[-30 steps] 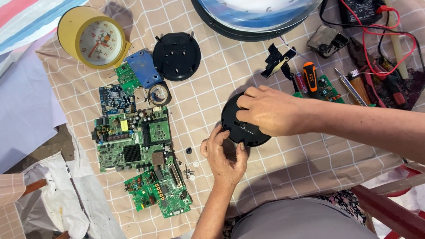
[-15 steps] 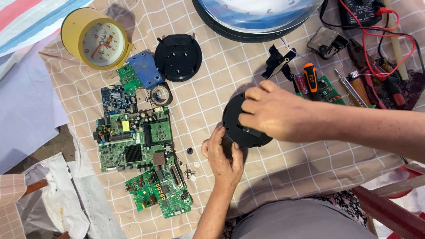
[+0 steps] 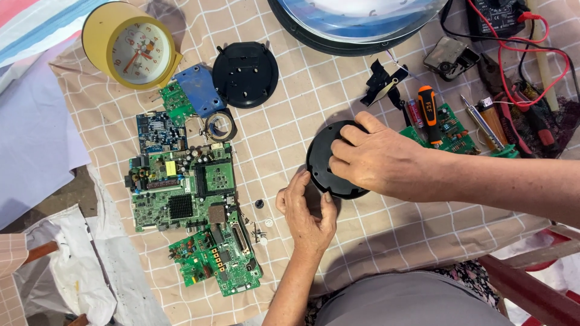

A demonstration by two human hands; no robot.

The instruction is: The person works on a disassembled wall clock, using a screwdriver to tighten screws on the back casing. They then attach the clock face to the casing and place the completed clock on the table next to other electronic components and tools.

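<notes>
The right hand (image 3: 377,158) grips the round black plastic disc (image 3: 326,162) at centre worktop (image 3: 290,139); the left hand (image 3: 308,211) pinches its rim from seven o'clock. Green circuit boards (image 3: 181,187) lie at nine o'clock.

The black round cover (image 3: 323,163) looks like matt plastic, same as the other black disc (image 3: 245,73). The checked tablecloth (image 3: 290,127) is soft woven cloth, and the yellow clock (image 3: 130,45) is glossy plastic.
</notes>
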